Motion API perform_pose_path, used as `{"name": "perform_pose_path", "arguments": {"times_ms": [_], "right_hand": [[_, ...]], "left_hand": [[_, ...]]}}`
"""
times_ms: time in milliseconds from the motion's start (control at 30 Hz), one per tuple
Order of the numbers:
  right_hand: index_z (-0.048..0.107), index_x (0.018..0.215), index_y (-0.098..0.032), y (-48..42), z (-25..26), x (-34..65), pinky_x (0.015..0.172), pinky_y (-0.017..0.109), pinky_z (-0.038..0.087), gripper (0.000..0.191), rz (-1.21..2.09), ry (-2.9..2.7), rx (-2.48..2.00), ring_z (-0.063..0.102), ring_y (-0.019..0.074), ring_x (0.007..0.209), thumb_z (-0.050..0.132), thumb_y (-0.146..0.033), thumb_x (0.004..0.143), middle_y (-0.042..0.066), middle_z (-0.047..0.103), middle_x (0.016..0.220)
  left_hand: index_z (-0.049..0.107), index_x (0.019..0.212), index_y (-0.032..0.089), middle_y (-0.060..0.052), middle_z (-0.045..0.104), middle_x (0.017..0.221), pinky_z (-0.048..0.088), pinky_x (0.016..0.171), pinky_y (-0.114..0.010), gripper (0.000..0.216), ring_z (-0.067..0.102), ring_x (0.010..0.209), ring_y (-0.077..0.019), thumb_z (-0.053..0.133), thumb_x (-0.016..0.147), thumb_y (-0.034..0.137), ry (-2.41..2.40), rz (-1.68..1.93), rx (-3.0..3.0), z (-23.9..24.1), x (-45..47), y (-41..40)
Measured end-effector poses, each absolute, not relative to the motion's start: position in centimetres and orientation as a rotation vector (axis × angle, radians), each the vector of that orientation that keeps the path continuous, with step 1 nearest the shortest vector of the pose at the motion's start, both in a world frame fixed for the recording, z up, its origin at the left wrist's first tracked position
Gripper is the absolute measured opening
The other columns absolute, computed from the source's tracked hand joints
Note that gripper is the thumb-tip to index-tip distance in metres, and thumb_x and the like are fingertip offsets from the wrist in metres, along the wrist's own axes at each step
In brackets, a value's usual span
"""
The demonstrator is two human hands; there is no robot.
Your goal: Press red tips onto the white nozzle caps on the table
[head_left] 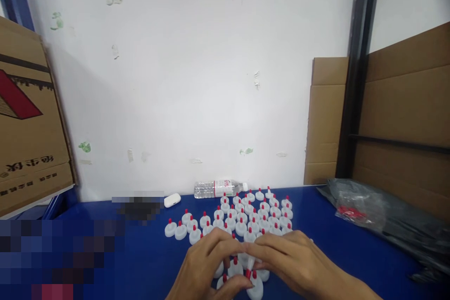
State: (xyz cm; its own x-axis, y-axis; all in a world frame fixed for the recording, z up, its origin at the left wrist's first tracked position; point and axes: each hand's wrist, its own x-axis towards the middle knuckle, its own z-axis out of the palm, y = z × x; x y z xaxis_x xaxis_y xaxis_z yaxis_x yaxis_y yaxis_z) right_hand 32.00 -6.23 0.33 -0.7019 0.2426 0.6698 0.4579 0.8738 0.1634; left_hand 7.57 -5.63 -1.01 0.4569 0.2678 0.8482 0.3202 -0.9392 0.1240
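Many white round caps [241, 228] with pointed spouts and small red tips stand on the blue table. Over the nearest of them, my two hands meet around one white spout cap [251, 262], its red tip pointing down toward me. My right hand [295, 260] closes on the white part, which its fingers mostly cover. My left hand [207, 262] is curled from the other side, with its thumb at the red tip and its forefinger against the right fingers. Further caps lie partly hidden under both hands.
A water bottle [221, 189] lies against the wall, beside a white case [172, 200]. At the right are a clear bag of red tips [351, 212] and dark plastic sheeting [390, 211]. Cardboard stands at both sides; the left carton [28, 150] is printed. A blurred patch covers the lower left.
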Motion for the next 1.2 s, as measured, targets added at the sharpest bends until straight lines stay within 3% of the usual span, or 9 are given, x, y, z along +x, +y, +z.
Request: {"name": "perform_pose_path", "arguments": {"times_ms": [100, 200, 300, 433, 667, 1033, 1133, 1200], "right_hand": [[0.056, 0.137, -0.017, -6.4, 0.3, 32.0, 0.055, 0.023, 0.049, 0.036, -0.468, -2.388, -0.505, 0.074, 0.0115, 0.073, 0.029, -0.021, 0.115, 0.004, 0.075, 0.097], [0.052, 0.142, -0.013, -6.3, 0.3, 32.0, 0.055, 0.023, 0.051, 0.035, -0.497, -2.410, -0.523, 0.075, 0.0123, 0.076, 0.032, -0.019, 0.114, 0.005, 0.075, 0.100], [0.054, 0.137, -0.012, -6.2, 0.1, 32.0, 0.052, 0.025, 0.051, 0.030, -0.520, -2.434, -0.539, 0.073, 0.0134, 0.069, 0.040, -0.020, 0.112, 0.004, 0.073, 0.095], [0.059, 0.128, -0.014, -6.2, -0.1, 31.8, 0.051, 0.026, 0.050, 0.024, -0.567, -2.449, -0.559, 0.072, 0.0142, 0.066, 0.045, -0.023, 0.111, 0.003, 0.073, 0.093], [0.058, 0.128, -0.015, -6.6, 0.4, 31.5, 0.049, 0.028, 0.047, 0.034, -0.604, -2.418, -0.557, 0.070, 0.0133, 0.061, 0.029, -0.029, 0.115, 0.002, 0.074, 0.092], [0.057, 0.130, -0.017, -7.1, -0.2, 31.3, 0.049, 0.030, 0.045, 0.034, -0.556, -2.488, -0.591, 0.070, 0.0145, 0.061, 0.028, -0.028, 0.115, 0.002, 0.074, 0.099], [0.058, 0.128, -0.017, -6.8, -0.2, 31.4, 0.049, 0.030, 0.044, 0.029, -0.538, -2.478, -0.576, 0.070, 0.0142, 0.062, 0.035, -0.028, 0.114, 0.001, 0.074, 0.096], [0.059, 0.126, -0.019, -6.8, -0.1, 31.5, 0.050, 0.029, 0.044, 0.028, -0.524, -2.457, -0.566, 0.069, 0.0136, 0.062, 0.036, -0.030, 0.114, 0.000, 0.074, 0.094]], "left_hand": [[0.060, 0.130, 0.023, -0.009, 0.072, 0.104, 0.061, 0.074, -0.026, 0.045, 0.073, 0.084, -0.0200, 0.071, 0.096, 0.051, -0.633, -1.489, -2.654, -1.2, 7.3, -5.7], [0.044, 0.153, 0.028, -0.010, 0.076, 0.121, 0.058, 0.096, -0.030, 0.060, 0.075, 0.104, -0.0226, 0.064, 0.101, 0.051, -0.621, -1.412, -2.699, -2.4, 7.2, -5.3], [0.041, 0.156, 0.031, -0.006, 0.079, 0.118, 0.059, 0.090, -0.027, 0.051, 0.077, 0.097, -0.0195, 0.050, 0.108, 0.048, -0.569, -1.423, -2.747, -3.5, 7.2, -4.8], [0.043, 0.153, 0.031, -0.004, 0.079, 0.106, 0.057, 0.081, -0.027, 0.049, 0.076, 0.081, -0.0172, 0.048, 0.109, 0.051, -0.567, -1.428, -2.809, -3.4, 7.4, -4.8], [0.037, 0.154, 0.029, -0.004, 0.078, 0.098, 0.051, 0.071, -0.029, 0.049, 0.066, 0.066, -0.0159, 0.041, 0.110, 0.050, -0.583, -1.292, -2.864, -2.3, 7.3, -5.3], [0.051, 0.140, 0.027, 0.002, 0.072, 0.070, 0.047, 0.064, -0.029, 0.045, 0.061, 0.060, -0.0172, 0.052, 0.105, 0.055, -0.635, -1.370, -2.787, -2.7, 7.1, -5.6], [0.050, 0.140, 0.026, 0.002, 0.074, 0.077, 0.049, 0.065, -0.029, 0.044, 0.062, 0.059, -0.0157, 0.054, 0.106, 0.053, -0.617, -1.372, -2.765, -2.4, 7.2, -5.5], [0.048, 0.140, 0.026, -0.001, 0.079, 0.093, 0.050, 0.070, -0.030, 0.043, 0.065, 0.060, -0.0140, 0.055, 0.106, 0.051, -0.612, -1.353, -2.774, -2.2, 7.3, -5.5]]}}
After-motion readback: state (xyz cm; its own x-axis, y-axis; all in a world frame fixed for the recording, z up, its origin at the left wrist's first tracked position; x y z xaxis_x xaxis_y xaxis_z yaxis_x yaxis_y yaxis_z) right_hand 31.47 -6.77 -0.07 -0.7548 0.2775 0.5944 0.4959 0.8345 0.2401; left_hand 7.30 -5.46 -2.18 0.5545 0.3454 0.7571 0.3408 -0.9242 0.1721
